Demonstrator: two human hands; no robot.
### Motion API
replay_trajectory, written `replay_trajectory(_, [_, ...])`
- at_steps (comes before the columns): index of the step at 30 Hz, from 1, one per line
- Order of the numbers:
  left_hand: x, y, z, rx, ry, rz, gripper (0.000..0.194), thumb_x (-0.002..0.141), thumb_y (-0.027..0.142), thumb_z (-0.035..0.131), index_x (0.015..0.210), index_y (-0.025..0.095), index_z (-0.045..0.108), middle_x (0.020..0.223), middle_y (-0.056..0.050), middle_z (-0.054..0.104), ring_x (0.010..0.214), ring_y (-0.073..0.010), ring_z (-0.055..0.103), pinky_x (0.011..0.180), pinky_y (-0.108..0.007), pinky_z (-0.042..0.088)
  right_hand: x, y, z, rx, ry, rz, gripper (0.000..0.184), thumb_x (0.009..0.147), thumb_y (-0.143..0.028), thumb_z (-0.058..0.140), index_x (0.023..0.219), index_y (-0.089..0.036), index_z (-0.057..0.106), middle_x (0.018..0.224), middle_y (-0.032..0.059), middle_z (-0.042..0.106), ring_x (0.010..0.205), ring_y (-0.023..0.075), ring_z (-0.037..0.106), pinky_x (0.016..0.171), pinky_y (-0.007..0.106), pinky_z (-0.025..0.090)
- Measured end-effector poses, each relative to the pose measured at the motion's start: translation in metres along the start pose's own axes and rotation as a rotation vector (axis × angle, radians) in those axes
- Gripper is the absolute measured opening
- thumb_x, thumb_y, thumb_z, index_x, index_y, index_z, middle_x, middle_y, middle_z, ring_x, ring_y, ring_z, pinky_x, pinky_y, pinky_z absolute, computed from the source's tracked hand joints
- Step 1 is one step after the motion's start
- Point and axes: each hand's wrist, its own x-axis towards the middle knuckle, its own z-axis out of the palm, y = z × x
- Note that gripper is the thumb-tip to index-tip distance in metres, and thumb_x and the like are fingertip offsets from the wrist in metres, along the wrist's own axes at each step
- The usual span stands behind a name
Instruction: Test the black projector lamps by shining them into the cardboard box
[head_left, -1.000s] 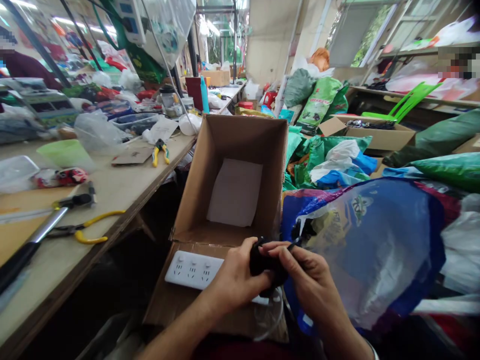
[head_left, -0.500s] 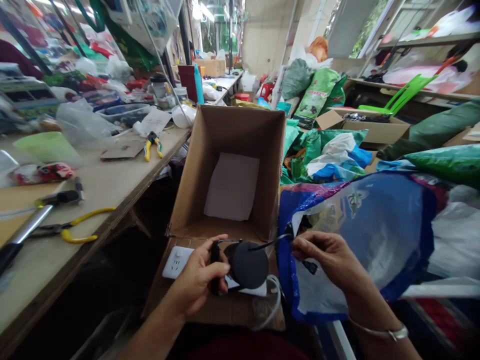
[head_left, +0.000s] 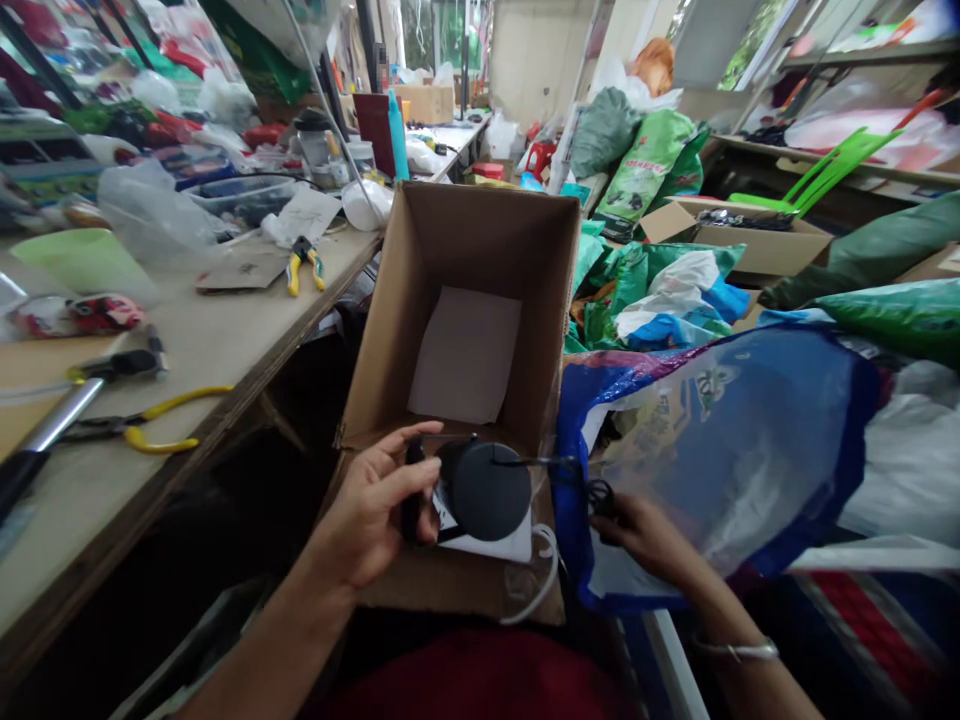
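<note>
My left hand [head_left: 371, 510] is closed on a black handle [head_left: 411, 492] joined to a black round disc-shaped part [head_left: 486, 490], held over the near flap of an open cardboard box [head_left: 457, 250]. A thin black wire runs from the disc to the right. My right hand [head_left: 649, 535] reaches into the mouth of a blue and clear plastic bag [head_left: 742, 440] and pinches a small black piece [head_left: 600, 497] at the wire's end. A white power strip [head_left: 491, 545] lies on the box flap beneath the disc, mostly hidden. A white sheet [head_left: 465, 355] lies in the box bottom.
A workbench [head_left: 187, 350] runs along the left with yellow-handled pliers [head_left: 146, 435], a hammer [head_left: 82, 395], small yellow pliers [head_left: 302, 262] and plastic bags. Green and white sacks [head_left: 652, 290] and another cardboard box [head_left: 750, 235] are piled to the right.
The black part left both hands' joint grip: my left hand carried the disc and handle left, while my right hand drew the wire end rightward and down into the bag.
</note>
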Motion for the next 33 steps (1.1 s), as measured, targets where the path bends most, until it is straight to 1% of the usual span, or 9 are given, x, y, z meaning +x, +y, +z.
replay_trajectory(2, [-0.002,0.012,-0.004,-0.043,0.044,0.046,0.049,0.052,0.034,0.082,0.092,0.016,0.060,0.043,0.008,0.054,0.026,-0.0085,0.046,0.030,-0.018,0.040,-0.004,-0.032,-0.007,0.004,0.058,-0.034,0.024,0.075,-0.037,0.065,0.063,-0.017,0.060,0.054,-0.0018,0.055,0.049,0.0117,0.050,0.046,0.022,0.040])
replay_trajectory(4, [-0.002,0.020,-0.010,-0.071,0.074,0.103,0.046,0.055,0.038,0.081,0.090,0.017,0.061,0.044,0.008,0.054,0.026,-0.0080,0.045,0.029,-0.018,0.039,-0.006,-0.070,-0.005,0.111,0.034,-0.059,0.021,0.073,-0.038,0.066,0.071,-0.018,0.063,0.058,-0.0009,0.058,0.050,0.0120,0.052,0.046,0.022,0.043])
replay_trajectory(6, [-0.002,0.023,-0.018,-0.073,0.079,0.148,0.039,0.061,0.038,0.078,0.090,0.017,0.062,0.045,0.008,0.053,0.027,-0.0081,0.046,0.029,-0.017,0.038,-0.004,-0.100,0.009,0.215,-0.053,-0.108,0.020,0.072,-0.038,0.064,0.075,-0.018,0.064,0.061,0.0005,0.061,0.053,0.0136,0.056,0.049,0.023,0.047])
replay_trajectory(8, [0.000,0.021,-0.024,-0.068,0.076,0.161,0.033,0.069,0.037,0.073,0.092,0.016,0.062,0.046,0.007,0.053,0.027,-0.0082,0.046,0.028,-0.017,0.038,0.002,-0.111,0.031,0.247,-0.100,-0.141,0.020,0.074,-0.038,0.062,0.072,-0.018,0.062,0.062,0.0019,0.063,0.055,0.0153,0.059,0.051,0.025,0.049])
replay_trajectory(12, [0.001,0.013,-0.033,-0.071,0.094,0.138,0.027,0.073,0.034,0.070,0.090,0.015,0.063,0.045,0.006,0.052,0.026,-0.0078,0.045,0.028,-0.016,0.037,0.015,-0.083,0.076,0.124,-0.035,-0.279,0.019,0.080,-0.035,0.060,0.074,-0.016,0.062,0.068,0.0047,0.067,0.062,0.0183,0.064,0.055,0.026,0.052])
replay_trajectory(15, [0.002,0.008,-0.040,-0.077,0.115,0.143,0.028,0.070,0.035,0.071,0.087,0.015,0.062,0.044,0.007,0.051,0.026,-0.0074,0.044,0.027,-0.016,0.036,0.020,-0.055,0.095,-0.014,0.029,-0.422,0.019,0.084,-0.035,0.057,0.080,-0.017,0.064,0.074,0.0059,0.069,0.067,0.0197,0.067,0.060,0.028,0.053])
replay_trajectory(20, [0.009,0.002,-0.050,-0.071,0.125,0.163,0.031,0.070,0.036,0.071,0.090,0.015,0.061,0.044,0.007,0.051,0.026,-0.0085,0.045,0.027,-0.016,0.036,0.020,-0.040,0.103,-0.076,0.074,-0.508,0.017,0.086,-0.033,0.055,0.089,-0.020,0.065,0.083,0.0078,0.071,0.077,0.0230,0.068,0.071,0.034,0.054])
replay_trajectory(26, [0.016,-0.003,-0.050,-0.072,0.128,0.185,0.040,0.065,0.046,0.074,0.087,0.015,0.061,0.041,0.008,0.051,0.025,-0.0080,0.043,0.025,-0.016,0.034,0.013,-0.028,0.110,-0.108,-0.019,-0.608,0.014,0.086,-0.022,0.053,0.086,-0.023,0.066,0.081,0.0059,0.072,0.072,0.0200,0.068,0.064,0.029,0.055])
replay_trajectory(33, [0.034,-0.016,-0.049,-0.124,0.249,0.177,0.054,0.064,0.067,0.064,0.053,0.016,0.051,0.032,0.008,0.041,0.023,-0.0046,0.035,0.022,-0.014,0.025,0.011,-0.010,0.126,-0.095,0.008,-0.651,0.021,0.086,-0.015,0.045,0.091,-0.020,0.064,0.079,0.0078,0.070,0.072,0.0187,0.066,0.065,0.030,0.056])
